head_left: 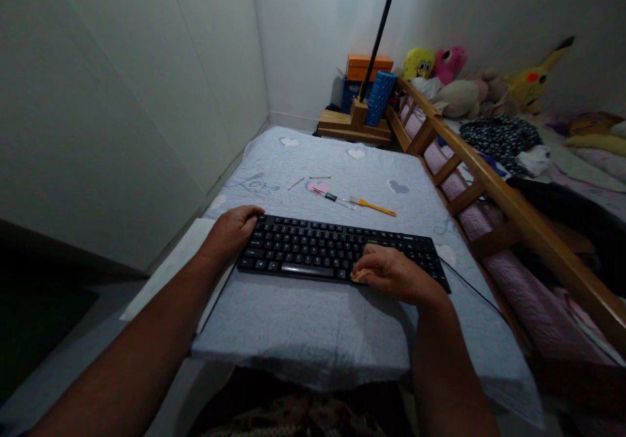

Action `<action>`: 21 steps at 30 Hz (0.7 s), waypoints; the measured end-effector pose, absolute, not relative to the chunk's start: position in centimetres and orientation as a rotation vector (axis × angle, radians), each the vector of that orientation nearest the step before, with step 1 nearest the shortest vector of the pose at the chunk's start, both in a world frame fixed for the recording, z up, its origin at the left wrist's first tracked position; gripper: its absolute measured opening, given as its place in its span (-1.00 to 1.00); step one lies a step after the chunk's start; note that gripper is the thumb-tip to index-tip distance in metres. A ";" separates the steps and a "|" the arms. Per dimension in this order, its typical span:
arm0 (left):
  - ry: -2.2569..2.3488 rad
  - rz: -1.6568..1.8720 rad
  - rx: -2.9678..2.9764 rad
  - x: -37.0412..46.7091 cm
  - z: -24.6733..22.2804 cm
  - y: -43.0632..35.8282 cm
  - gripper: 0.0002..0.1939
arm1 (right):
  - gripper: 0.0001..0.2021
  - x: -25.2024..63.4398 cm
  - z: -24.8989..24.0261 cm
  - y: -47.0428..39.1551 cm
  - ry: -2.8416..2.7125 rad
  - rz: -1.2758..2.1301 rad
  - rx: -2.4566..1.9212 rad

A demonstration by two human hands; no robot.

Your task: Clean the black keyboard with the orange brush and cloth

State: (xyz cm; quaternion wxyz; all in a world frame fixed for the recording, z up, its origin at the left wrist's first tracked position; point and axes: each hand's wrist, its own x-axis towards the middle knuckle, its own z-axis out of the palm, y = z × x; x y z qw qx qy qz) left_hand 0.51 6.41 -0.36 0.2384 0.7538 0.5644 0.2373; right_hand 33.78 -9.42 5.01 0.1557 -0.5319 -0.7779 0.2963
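Observation:
A black keyboard (313, 244) lies across a light grey-blue cloth with heart patterns. My left hand (233, 228) grips the keyboard's left end, its fingers at the top left corner. Over the right part of the keys, my right hand (386, 269) is closed on a small orange-tan cloth (360, 274), which touches the keys near the front edge. Behind the keyboard lie a yellow-handled brush (376, 207), a clear tool with a black middle (331, 197) and two thin sticks, one of them a cotton swab (319, 177) by its look.
The keyboard's cable (474, 287) runs off to the right over the cloth-covered table (303, 326). A wooden bed rail (469, 156) borders the right side, with plush toys (460, 94) beyond. A wooden stand (355, 122) with a black pole and a blue roller (380, 98) are at the back.

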 end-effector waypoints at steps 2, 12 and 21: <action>1.549 0.651 2.062 0.5 -0.3 6.4 -0.53 | -0.80 33.8 5.0 -9.5 -2.222 0.896 -1.496; 1.560 0.616 2.080 0.6 0.0 6.4 -0.51 | -0.84 33.2 4.3 -8.7 -1.963 0.565 -1.661; 1.581 0.606 2.070 0.8 0.2 6.2 -0.50 | -0.82 33.3 4.7 -9.2 -2.172 0.732 -1.573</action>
